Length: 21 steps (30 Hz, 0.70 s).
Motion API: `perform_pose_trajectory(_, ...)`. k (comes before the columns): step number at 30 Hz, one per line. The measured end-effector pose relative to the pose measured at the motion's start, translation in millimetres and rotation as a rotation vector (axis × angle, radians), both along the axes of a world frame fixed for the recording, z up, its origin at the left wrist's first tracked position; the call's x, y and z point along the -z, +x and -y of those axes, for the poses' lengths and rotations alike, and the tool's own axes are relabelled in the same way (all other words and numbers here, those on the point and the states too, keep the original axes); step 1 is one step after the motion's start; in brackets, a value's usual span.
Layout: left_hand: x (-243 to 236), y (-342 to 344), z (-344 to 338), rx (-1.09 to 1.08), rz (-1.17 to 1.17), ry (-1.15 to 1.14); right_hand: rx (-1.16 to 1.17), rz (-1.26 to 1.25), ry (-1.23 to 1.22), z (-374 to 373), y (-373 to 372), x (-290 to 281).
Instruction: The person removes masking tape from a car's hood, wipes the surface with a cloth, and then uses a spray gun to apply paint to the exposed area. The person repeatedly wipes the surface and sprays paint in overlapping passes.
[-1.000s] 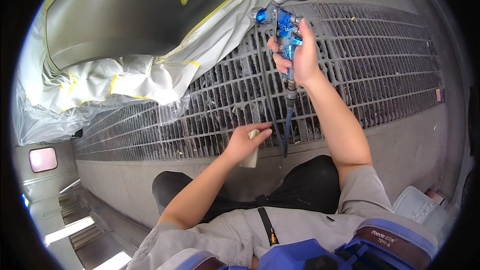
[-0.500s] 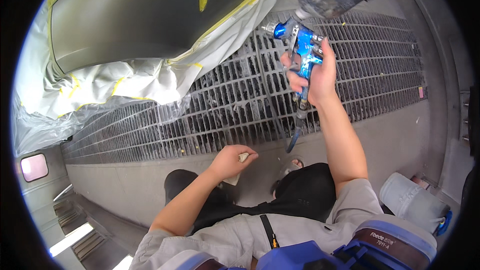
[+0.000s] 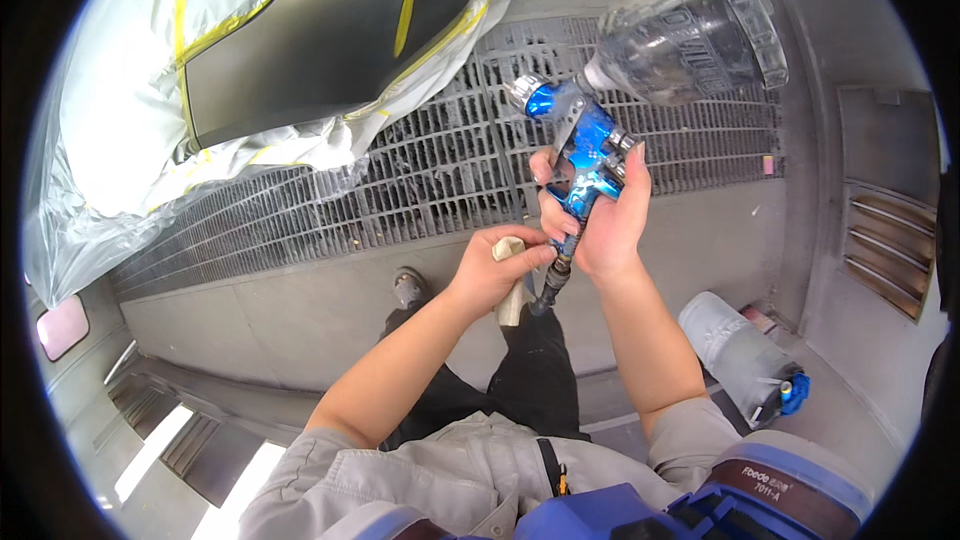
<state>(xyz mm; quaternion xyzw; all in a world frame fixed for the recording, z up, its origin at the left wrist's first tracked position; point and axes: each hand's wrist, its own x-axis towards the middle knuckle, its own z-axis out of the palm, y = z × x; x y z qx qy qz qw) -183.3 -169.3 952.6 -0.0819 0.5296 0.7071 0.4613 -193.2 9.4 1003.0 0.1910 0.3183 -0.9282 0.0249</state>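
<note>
My right hand [image 3: 618,225] is wrapped around the handle of a blue spray gun [image 3: 590,140], with fingers at its trigger. A large, paint-stained clear cup [image 3: 665,40] sits tilted on the gun, toward the upper right. The silver nozzle [image 3: 527,93] points left, toward a dark car panel [image 3: 320,35] framed by masking sheet. My left hand [image 3: 488,275] is closed on a cream cloth [image 3: 510,308] that hangs down from it. Its thumb and fingertips are close against the bottom of the gun's handle, where a hose fitting [image 3: 560,272] joins; whether they touch it I cannot tell.
White masking sheet [image 3: 110,130] and yellow tape surround the panel at the upper left. Floor grating [image 3: 420,180] runs beneath the gun. Right of my legs stands a translucent container [image 3: 730,345] with a blue item at its end. A vented wall panel [image 3: 888,250] is at the far right.
My left hand has come up with the cloth to the bottom of the gun's handle. The gun has come nearer to me. My legs have shifted, and the view has turned right.
</note>
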Motion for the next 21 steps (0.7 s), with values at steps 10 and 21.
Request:
perform_pose_trajectory(10, -14.5, -43.3, -44.7, -0.177, -0.030, 0.118, -0.166, 0.057, 0.198, -33.0, -75.8, -36.8)
perform_pose_trajectory(21, 26.4, -56.0, -38.0, -0.082, -0.165, -0.296, -0.550, 0.046, 0.236, -55.8, -161.0, 19.0)
